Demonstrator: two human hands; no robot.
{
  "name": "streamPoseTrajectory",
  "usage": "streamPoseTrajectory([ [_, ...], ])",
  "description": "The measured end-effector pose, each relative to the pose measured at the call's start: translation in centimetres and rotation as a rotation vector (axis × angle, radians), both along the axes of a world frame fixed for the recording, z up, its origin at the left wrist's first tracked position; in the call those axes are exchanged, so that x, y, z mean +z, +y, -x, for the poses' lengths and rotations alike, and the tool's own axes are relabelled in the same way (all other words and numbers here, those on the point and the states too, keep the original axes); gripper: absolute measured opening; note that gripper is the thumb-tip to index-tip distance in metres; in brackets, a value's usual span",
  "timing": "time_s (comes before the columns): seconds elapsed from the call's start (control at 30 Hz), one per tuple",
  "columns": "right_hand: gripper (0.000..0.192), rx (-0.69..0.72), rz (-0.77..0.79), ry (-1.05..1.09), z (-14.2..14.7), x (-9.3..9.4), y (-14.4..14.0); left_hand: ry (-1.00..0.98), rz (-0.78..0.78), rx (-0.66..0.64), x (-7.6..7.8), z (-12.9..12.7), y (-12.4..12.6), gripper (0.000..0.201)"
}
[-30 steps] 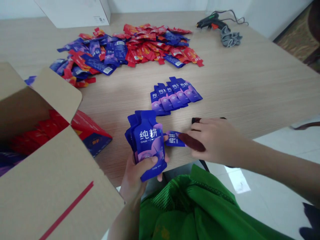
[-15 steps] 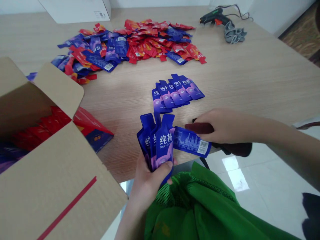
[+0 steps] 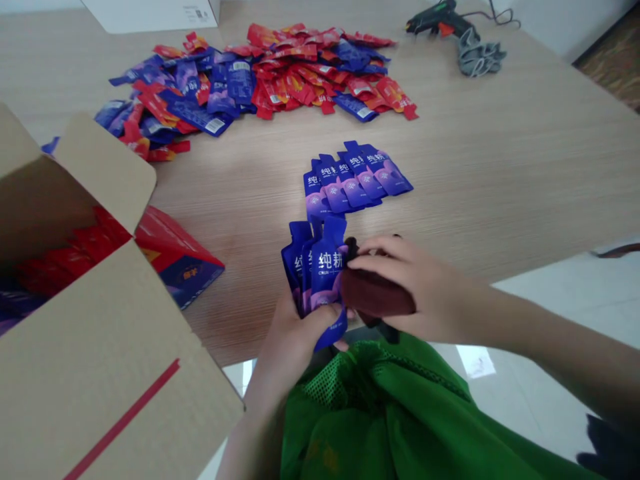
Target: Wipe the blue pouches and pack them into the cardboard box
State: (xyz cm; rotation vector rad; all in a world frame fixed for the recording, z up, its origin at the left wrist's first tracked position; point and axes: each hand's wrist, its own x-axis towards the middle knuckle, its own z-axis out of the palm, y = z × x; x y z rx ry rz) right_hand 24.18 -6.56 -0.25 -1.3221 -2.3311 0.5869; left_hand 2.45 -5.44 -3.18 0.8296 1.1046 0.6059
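Observation:
My left hand is closed around a fanned bunch of blue-purple sachets, necks upward, near the table's front edge. My right hand comes in from the right, its fingers curled around a smooth dark maroon object whose kind I cannot make out. That object overlaps the right side of the bunch; whether it touches the sachets I cannot tell. Just beyond both hands, an overlapping row of blue-purple sachets lies face up on the table.
Across the back spreads a heap of red and blue sachets. An open cardboard box fills the left, beside a red-and-blue package. A glue gun, grey fabric scrunchie and white box stand farther back.
My right hand has moved left to the bunch, bringing the maroon object along. The blue sachet with its barcode side showing is no longer visible. My left hand keeps its hold.

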Motion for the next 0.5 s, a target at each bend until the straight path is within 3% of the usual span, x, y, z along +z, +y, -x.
streamPoseTrajectory([
  [0.13, 0.053, 0.064, 0.007, -0.134, 0.3, -2.7, -0.5, 0.038, 0.031, 0.002, 0.2, 0.0, 0.2, 0.047],
  [0.3, 0.043, 0.097, 0.041, -0.135, -2.3, -2.1, -1.5, 0.041, 0.058, -0.057, -0.5, 0.2, 0.4, 0.05],
  [0.5, 0.045, 0.086, 0.03, -0.059, -2.9, -2.2, -1.2, 0.027, -0.017, 0.049, -0.5, -0.5, -0.4, 0.048],
])
